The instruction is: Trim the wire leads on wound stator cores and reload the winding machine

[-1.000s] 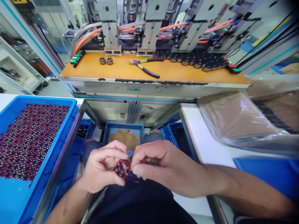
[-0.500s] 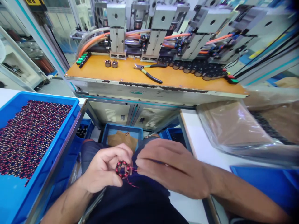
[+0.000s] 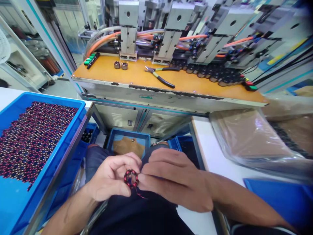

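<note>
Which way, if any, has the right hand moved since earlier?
Yes. Against the small blue bin, the right hand shifted slightly left, its fingertips now touching the coil in the left hand.

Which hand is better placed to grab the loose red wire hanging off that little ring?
Right, likely: the left hand holds the ring, while the right hand pinches its edge just above the wire.

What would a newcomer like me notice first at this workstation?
Most likely the small ring wound with red wire, pinched between the person's left hand and right hand low in the middle, over the lap. Next, the blue bin on the left, filled with many similar red-and-dark pieces. Beyond, pliers lie on the orange bench top beneath a row of grey machine heads.
</note>
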{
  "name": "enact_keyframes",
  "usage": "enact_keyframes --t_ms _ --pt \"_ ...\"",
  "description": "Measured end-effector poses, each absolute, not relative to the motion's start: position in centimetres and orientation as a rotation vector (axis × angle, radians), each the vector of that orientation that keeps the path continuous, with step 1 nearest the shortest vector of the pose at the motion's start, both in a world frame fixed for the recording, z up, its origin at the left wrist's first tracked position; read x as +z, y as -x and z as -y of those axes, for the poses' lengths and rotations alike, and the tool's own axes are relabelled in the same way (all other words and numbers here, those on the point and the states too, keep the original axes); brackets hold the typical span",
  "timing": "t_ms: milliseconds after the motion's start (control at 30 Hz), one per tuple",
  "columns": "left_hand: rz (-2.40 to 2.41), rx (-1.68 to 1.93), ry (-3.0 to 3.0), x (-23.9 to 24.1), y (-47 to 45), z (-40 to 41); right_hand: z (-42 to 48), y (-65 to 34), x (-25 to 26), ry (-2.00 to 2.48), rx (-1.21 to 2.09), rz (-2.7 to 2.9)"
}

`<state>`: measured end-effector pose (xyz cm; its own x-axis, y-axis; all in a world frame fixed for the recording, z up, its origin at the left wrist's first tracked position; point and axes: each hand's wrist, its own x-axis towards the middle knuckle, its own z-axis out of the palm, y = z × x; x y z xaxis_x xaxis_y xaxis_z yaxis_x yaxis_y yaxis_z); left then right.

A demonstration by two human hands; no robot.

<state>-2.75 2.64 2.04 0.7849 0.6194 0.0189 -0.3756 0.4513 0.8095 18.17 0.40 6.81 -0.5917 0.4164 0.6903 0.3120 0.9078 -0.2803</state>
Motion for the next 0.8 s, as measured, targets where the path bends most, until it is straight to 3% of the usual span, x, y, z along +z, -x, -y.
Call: enact_keyframes --t_ms 200,467,800 --pt "-0.328 0.69 -0.963 1.9 2.6 -2.6 0.6 -17.2 5.1 0.62 0.134 2.014" --pt "-0.358 0.933 -1.237 1.7 2.1 -2.2 1.7 -15.5 3.8 0.853 0.393 1.738" --pt "-0.506 0.775 -1.183 1.5 3.1 -1.1 1.4 -15.7 3.0 0.887 0.271 1.753"
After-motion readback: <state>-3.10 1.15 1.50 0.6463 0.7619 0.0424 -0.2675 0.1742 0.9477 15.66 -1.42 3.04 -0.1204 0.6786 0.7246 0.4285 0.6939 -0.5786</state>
